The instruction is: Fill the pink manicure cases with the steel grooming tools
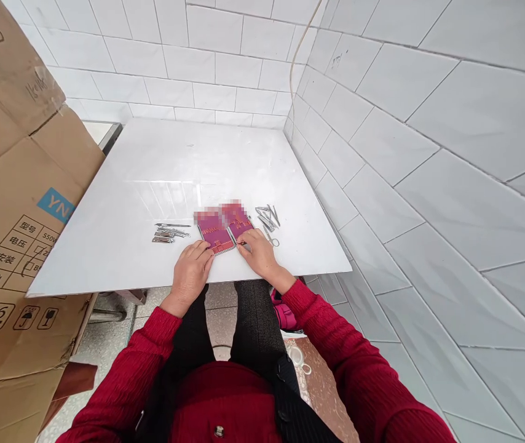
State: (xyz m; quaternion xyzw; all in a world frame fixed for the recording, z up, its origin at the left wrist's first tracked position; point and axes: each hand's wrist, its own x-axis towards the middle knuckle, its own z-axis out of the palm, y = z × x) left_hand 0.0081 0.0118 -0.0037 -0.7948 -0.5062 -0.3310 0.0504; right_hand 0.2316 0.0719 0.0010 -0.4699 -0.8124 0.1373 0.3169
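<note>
Purple panels edged in red make up the small unfolded manicure case [216,236] lying on the glossy white bench [235,154], close to its near edge and between two groups of metal tools. Narrow orange-gold loops [211,230] cross the inside of both halves, with a pale fold line between them.

As things stand, opening the case is done: both halves lie spread, inner side up. Many of the tools are outside it. To the left, near one another, are shiny silver nail clippers [163,239] and several slim metal implements, one long thin dark-toned tool [173,225] on their far side. To the right of the case is a looser cluster of slender silver metal tools [268,216], with small silver scissors with ring handles [275,242] at its near end, just beyond the right hand. None of these lies in the loops, so the case and the tools remain apart, and the case is not folded shut.

Both hands are at the case. The left hand [192,269] has its fingers curled over the near left corner, touching it. The right hand [259,252] is over the near right part, thumb and fingertips drawn together close to the fold line. At this size I cannot tell whether those fingertips pinch a small tool, a loop or only the edge, nor how firmly the left fingers grip.
</note>
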